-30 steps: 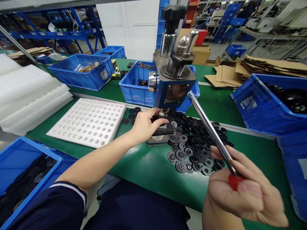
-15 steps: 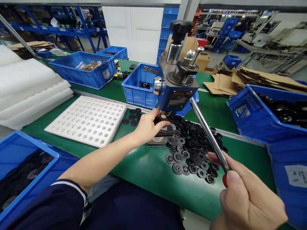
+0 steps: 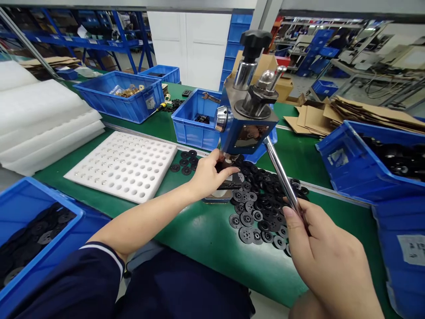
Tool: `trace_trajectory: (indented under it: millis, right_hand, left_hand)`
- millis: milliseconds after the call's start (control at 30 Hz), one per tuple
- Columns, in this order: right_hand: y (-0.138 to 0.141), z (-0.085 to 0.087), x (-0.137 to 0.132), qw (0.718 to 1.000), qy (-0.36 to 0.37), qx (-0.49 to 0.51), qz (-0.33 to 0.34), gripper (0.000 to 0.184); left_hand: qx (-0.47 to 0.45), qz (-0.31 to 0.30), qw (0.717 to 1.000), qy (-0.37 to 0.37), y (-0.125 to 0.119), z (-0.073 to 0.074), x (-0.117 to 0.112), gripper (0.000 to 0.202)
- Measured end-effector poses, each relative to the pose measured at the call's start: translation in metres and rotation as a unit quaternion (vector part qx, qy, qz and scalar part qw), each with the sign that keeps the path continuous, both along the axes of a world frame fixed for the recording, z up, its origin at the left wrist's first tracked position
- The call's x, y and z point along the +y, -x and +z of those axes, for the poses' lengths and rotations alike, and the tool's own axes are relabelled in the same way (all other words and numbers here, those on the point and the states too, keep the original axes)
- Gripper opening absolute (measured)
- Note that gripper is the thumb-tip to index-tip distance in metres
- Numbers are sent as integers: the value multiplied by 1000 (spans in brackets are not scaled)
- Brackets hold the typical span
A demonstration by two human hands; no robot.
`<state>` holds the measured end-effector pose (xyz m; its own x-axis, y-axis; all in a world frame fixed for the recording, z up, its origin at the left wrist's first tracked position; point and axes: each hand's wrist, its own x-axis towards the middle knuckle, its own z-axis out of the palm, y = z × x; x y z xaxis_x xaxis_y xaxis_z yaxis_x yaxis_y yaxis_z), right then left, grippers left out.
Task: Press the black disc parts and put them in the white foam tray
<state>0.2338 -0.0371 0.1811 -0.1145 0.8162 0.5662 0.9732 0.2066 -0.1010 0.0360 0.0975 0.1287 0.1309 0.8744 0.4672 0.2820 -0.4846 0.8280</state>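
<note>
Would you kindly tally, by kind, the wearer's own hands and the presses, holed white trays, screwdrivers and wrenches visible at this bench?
Hands: 2 (left hand, right hand)
Lever press: 1
Holed white tray: 1
Yellow-handled screwdriver: 1
Wrench: 1
Total: 6

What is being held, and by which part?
The right grip holds the lever near its lower end. Whether the left grip holds anything beneath the press head cannot be told.

The metal lever (image 3: 280, 170) looks glossy, the black plastic discs (image 3: 267, 195) matt.
</note>
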Motion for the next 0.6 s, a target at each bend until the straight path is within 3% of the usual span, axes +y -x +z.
trace_trajectory:
  millis: [200,467,600]
  right_hand:
    - [3,-11,-6,996,-61,11,-68,30]
    - [3,12,-1,999,-33,13,-18,38]
    - [5,6,1,998,-41,31,-43,38]
  left_hand:
    - [12,3,1000,4,1,5,0,28]
    - [54,22,998,19,4,21,-1,35]
    - [46,35,998,8,2,18,2,43]
